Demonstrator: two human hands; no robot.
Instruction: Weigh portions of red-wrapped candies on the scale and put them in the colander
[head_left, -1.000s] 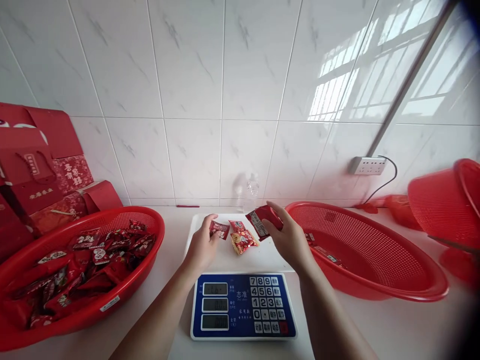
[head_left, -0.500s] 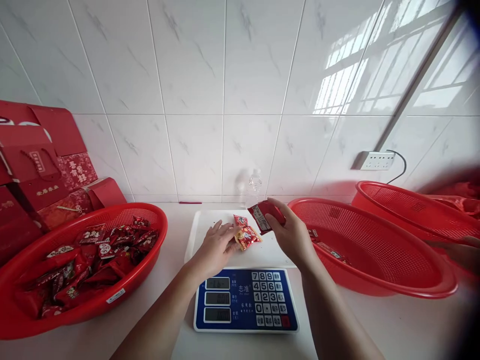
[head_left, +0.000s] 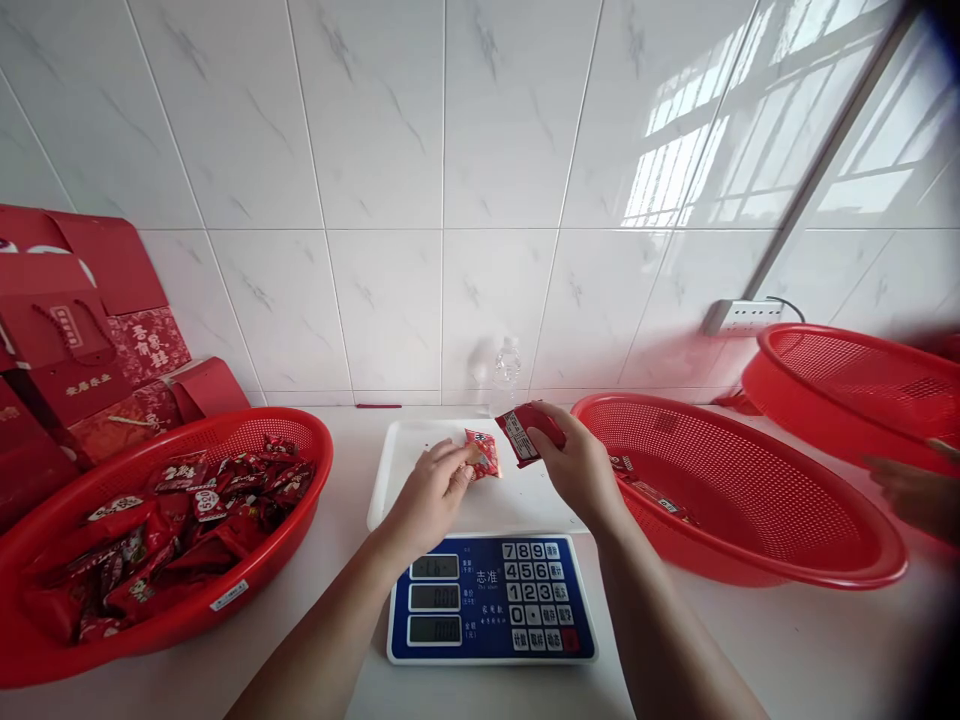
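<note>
Over the white tray (head_left: 405, 450) of the weighing scale (head_left: 491, 600), my left hand (head_left: 435, 495) pinches the left edge of a small red and white packet (head_left: 484, 453). My right hand (head_left: 574, 460) holds a dark red packet (head_left: 521, 435) with a white printed label, its fingers closed round the right end. That packet is raised above the tray's right part, apart from the small one. The scale's blue panel with keys and three displays lies between my forearms.
At the left stands a red basket (head_left: 319, 480) of red packets, with red gift boxes (head_left: 71, 330) behind. A red basket (head_left: 810, 480) holding a few packets is at the right. Beyond it, another person's hand (head_left: 915, 490) is beside a raised basket (head_left: 847, 350). A clear bottle (head_left: 507, 368) stands by the wall.
My left hand has closed on the small packet; the gold-edged packet beside it no longer shows. At the far right, the other basket has moved up and right.
</note>
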